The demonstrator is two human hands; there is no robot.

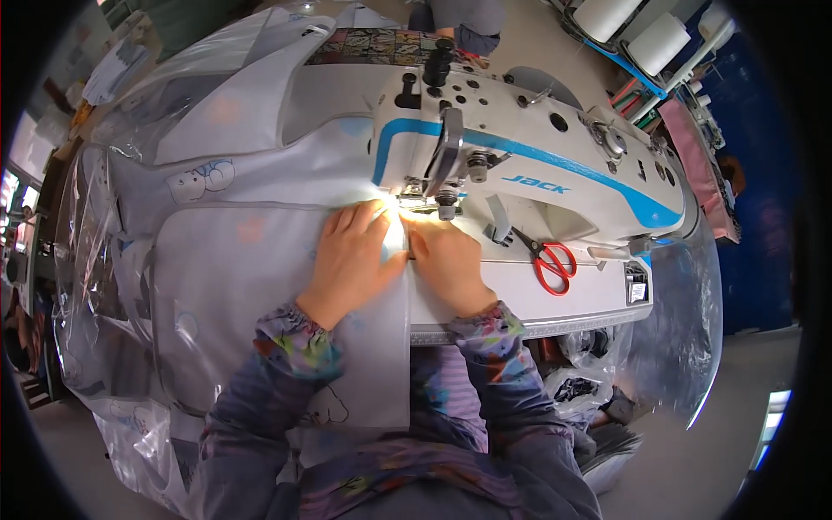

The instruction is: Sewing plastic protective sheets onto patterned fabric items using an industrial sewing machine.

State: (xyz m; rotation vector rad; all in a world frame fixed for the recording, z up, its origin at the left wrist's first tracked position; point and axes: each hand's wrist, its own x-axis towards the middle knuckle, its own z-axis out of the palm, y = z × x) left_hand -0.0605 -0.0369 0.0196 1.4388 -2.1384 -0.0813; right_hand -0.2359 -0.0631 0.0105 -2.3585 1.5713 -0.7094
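Note:
A white sewing machine [520, 143] with a blue stripe stands at centre right, its lamp glaring at the needle area. Under the presser foot [416, 198] runs the edge of a light grey fabric panel [251, 295] printed with small cartoon figures. My left hand [351, 260] lies on the panel just left of the needle, fingers stretched forward and thumb apart. Close beside it, my right hand [446, 264] is curled at the panel's right edge, fingers closed on it. The glare and the hand hide its fingertips. Both wrists wear patterned elastic cuffs.
Red-handled scissors [553, 264] lie on the machine bed right of my right hand. More grey fabric [217, 113] and clear plastic sheeting [91, 234] spread to the left. White thread cones [656, 45] stand at the upper right. Plastic bags [581, 386] hang below the table.

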